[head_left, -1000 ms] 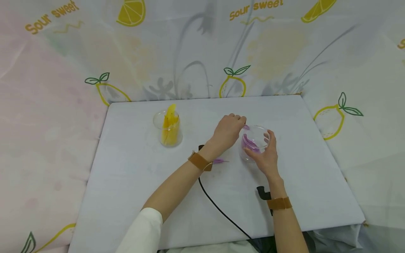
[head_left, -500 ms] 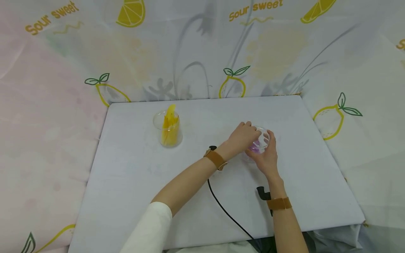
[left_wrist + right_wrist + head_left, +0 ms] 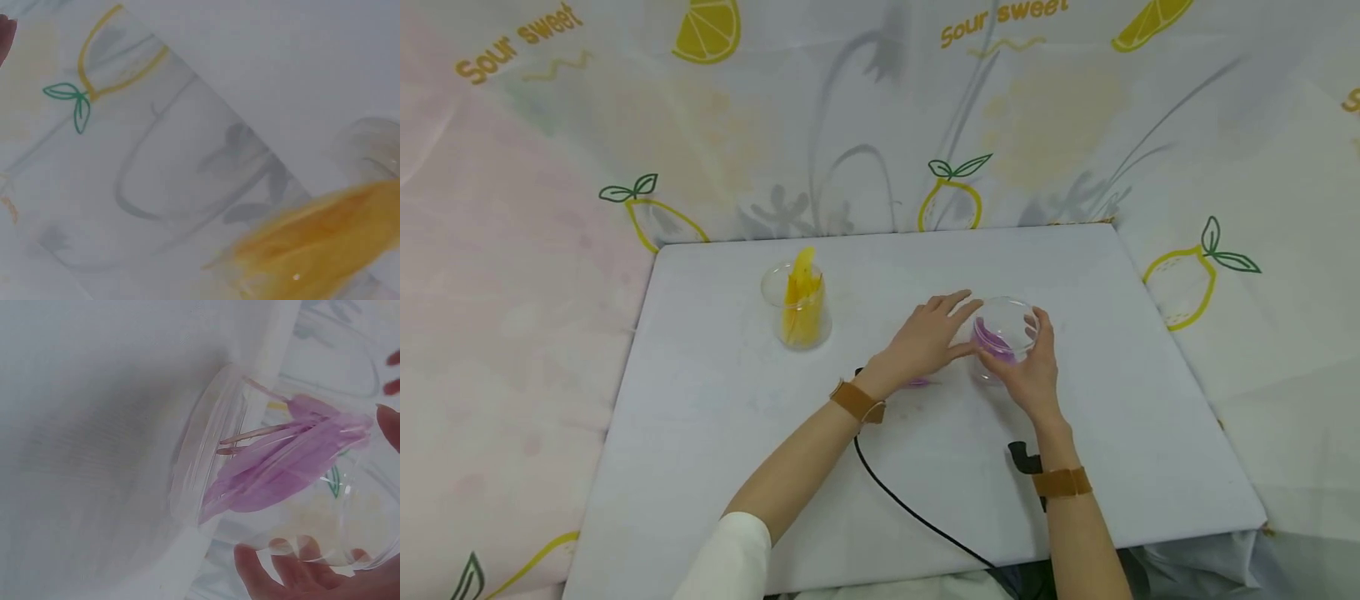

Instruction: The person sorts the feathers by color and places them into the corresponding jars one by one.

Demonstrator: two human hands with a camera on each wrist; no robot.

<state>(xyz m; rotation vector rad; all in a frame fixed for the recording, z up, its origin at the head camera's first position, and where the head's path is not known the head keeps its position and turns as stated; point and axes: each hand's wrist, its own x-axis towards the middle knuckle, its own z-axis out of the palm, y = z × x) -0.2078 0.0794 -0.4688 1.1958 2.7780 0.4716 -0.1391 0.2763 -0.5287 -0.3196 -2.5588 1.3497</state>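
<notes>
My right hand [image 3: 1033, 367] grips a clear cup [image 3: 1006, 302] by its side, thumb on the near side and fingers round the far right. Inside lie purple feathers [image 3: 287, 456], their quills toward the base in the right wrist view. The left hand [image 3: 925, 337] reaches to the cup's left side, its fingers fairly straight and parted, with nothing seen between them. A further purple feather [image 3: 919, 382] lies on the white table just below the left hand, partly covered by it.
A second clear cup [image 3: 829, 327] holding upright yellow feathers [image 3: 805, 308] stands at the back left of the white table [image 3: 715, 467]. Black cables run from the wrist cameras, one cable [image 3: 910, 512] crossing the table's front. A lemon-print cloth [image 3: 850, 108] hangs behind.
My left hand dipped over the right-hand cup's mouth half a second ago, then drew back left with its fingers spread. The right hand and the cup have stayed in place.
</notes>
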